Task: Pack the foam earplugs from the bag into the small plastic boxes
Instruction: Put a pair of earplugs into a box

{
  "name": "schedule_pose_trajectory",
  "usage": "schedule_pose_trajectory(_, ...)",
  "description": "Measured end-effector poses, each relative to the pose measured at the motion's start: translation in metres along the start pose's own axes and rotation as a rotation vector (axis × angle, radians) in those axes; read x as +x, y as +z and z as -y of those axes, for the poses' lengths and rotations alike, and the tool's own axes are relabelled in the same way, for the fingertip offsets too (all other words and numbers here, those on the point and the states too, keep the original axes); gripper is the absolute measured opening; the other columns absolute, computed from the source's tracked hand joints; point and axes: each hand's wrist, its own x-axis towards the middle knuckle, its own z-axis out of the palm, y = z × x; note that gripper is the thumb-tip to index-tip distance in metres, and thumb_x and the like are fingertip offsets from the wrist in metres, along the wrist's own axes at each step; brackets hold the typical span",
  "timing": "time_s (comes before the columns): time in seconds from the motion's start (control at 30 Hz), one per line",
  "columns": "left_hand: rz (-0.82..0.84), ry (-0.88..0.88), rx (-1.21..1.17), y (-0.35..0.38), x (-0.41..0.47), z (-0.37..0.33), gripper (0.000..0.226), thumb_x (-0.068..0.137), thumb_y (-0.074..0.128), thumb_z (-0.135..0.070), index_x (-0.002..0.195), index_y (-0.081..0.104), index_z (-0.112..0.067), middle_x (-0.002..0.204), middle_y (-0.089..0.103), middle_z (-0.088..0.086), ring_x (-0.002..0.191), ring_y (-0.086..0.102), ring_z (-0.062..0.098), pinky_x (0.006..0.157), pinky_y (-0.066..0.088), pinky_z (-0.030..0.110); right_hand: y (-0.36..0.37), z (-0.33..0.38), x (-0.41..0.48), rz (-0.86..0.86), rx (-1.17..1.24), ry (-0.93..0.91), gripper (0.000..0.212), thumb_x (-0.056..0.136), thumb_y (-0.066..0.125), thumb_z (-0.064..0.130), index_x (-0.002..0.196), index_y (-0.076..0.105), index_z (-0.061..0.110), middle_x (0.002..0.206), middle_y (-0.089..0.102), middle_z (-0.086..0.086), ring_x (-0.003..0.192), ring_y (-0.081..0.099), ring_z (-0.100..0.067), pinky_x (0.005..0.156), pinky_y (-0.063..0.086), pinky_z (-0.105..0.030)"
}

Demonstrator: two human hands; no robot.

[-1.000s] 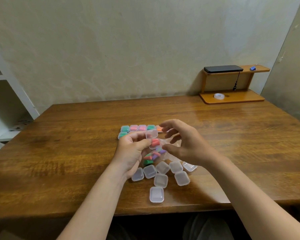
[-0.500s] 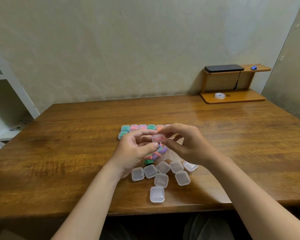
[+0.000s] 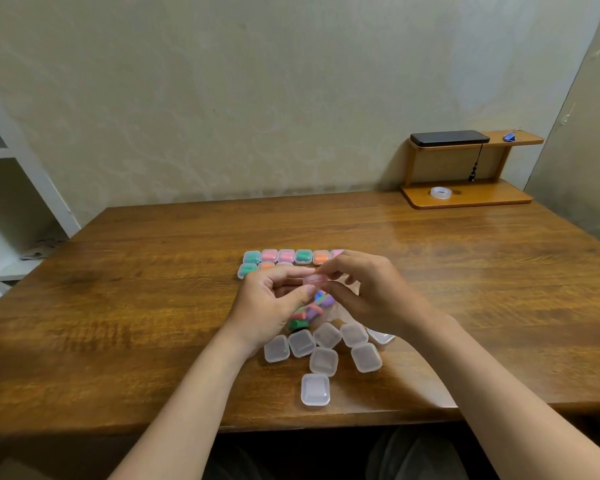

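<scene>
A small clear plastic box with pink earplugs inside is pinched between my left hand and my right hand, held above the table. Under my hands lies the clear bag of coloured earplugs, partly hidden. Several empty clear boxes lie scattered in front of the bag, toward me. Behind my hands, two rows of filled boxes show green, pink and orange earplugs; the near row is partly hidden by my left hand.
The wooden table reaches the wall. A small wooden shelf at the back right carries a tape roll, a black phone and blue clips. A white shelving unit stands at the left.
My hands came together. The box in my left hand stood open with a pink earplug at it; now both hands hold it with its lid down.
</scene>
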Motion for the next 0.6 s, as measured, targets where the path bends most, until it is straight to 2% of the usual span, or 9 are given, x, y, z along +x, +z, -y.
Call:
schedule_pose_trajectory(0.2,-0.004,0.011,-0.017,-0.001,0.001,0.004,0.028,0.086,0.071,0.006,0.107,0.075,-0.012,0.100,0.078,-0.003,0.095,0.074,0.009,0.074,0.057,0.017,0.003,0.000,0.001,-0.002,-0.001,-0.016,0.020,0.092,0.069,0.012,0.110,0.070,0.017,0.098,0.060,0.015,0.087,0.058,-0.002,0.072,0.045,-0.010)
schedule_pose_trajectory(0.4,-0.008,0.028,0.008,-0.002,0.002,0.008,0.025,0.088,0.070,0.005,0.108,0.076,-0.009,0.101,0.078,-0.001,0.094,0.074,0.010,0.072,0.058,0.018,0.007,0.000,0.001,-0.037,0.011,-0.042,0.018,0.091,0.069,0.010,0.108,0.071,0.013,0.097,0.065,0.007,0.084,0.059,-0.004,0.069,0.047,-0.013)
schedule_pose_trajectory(0.5,-0.006,0.041,0.009,-0.002,0.002,0.010,0.023,0.090,0.069,0.003,0.111,0.076,-0.005,0.103,0.078,0.001,0.097,0.074,0.013,0.077,0.061,0.025,0.009,0.000,0.001,-0.064,0.015,-0.066,0.015,0.092,0.067,0.011,0.106,0.070,0.013,0.094,0.066,0.005,0.082,0.060,-0.008,0.067,0.053,-0.022)
schedule_pose_trajectory(0.6,-0.005,0.055,0.024,-0.003,0.001,0.010,0.021,0.090,0.070,0.000,0.109,0.077,-0.008,0.102,0.078,-0.002,0.098,0.074,0.012,0.082,0.060,0.028,0.012,0.001,0.002,-0.078,0.017,-0.063,0.012,0.092,0.066,0.013,0.104,0.068,0.013,0.094,0.065,0.005,0.082,0.060,-0.010,0.068,0.054,-0.031)
